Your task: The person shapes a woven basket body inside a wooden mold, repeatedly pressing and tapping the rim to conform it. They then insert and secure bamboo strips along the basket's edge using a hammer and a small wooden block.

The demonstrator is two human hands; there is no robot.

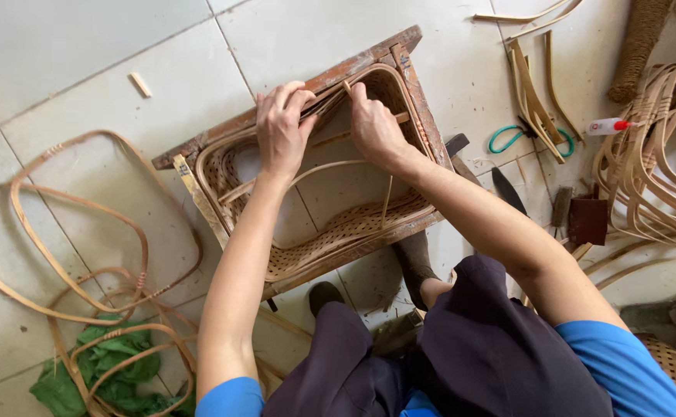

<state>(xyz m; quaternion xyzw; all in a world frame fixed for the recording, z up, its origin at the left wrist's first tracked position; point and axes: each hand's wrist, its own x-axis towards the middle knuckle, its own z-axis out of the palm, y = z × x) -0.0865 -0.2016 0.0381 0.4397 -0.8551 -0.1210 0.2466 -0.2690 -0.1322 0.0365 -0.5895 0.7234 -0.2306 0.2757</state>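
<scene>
Rattan throughout. Far left of the hands: loose cane hoops [67, 232] sprawled on the tiled floor [83, 46], overlapping a crumpled green cloth [98, 371]; likely dropped there to stay within reach yet outside the working area. Small wood offcut [140, 84] lying apart, above and left of the hands.

Centre: worn wooden frame [307, 154] tilted against the knees, woven cane basket [330, 224] seated inside it, apparently as a mould holding the shape. Left hand [282, 127] closed, pinching cane strips [324, 99] at the far rim. Right hand [375, 127] touching the left, closed on the same strips beside a thin crosswise stick [400, 118]. Both hands pressed tight to the frame's far edge; little clearance there, open hollow below them.

Right of the hands: green-handled scissors [512, 139], bent cane offcuts [535, 100], white bottle with red cap [608, 125], dark blade [508, 189], stacked cane hoops [655, 162]. Floor here crowded; freer room lies up and left.
</scene>
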